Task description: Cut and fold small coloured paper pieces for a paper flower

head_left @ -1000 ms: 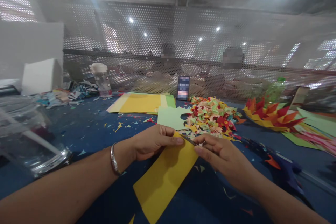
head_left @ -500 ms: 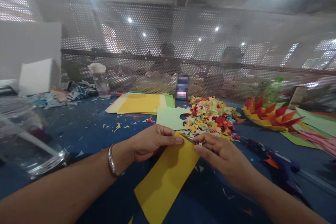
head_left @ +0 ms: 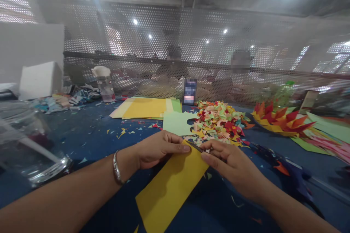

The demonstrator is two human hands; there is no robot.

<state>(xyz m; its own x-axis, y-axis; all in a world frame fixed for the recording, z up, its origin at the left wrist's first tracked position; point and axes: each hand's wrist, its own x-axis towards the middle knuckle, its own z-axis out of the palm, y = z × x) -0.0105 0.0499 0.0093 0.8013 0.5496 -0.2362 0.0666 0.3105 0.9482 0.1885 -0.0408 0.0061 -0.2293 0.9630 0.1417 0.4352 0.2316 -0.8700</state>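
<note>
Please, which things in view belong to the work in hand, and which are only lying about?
In the work: yellow paper, held by the left hand; thin dark tool, held by the right hand at the paper's edge.

Apparently just lying about: phone; white-lidded bottle; clear jar; green-capped bottle.

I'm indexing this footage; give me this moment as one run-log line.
left hand: pinching yellow rectangular paper strip | right hand: holding slim dark blade-like tool at strip's far edge | beyond: multicoloured paper-scrap pile

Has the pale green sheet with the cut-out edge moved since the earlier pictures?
No, in no direction I can see: the pale green sheet keeps its place relative to the phone.
</note>
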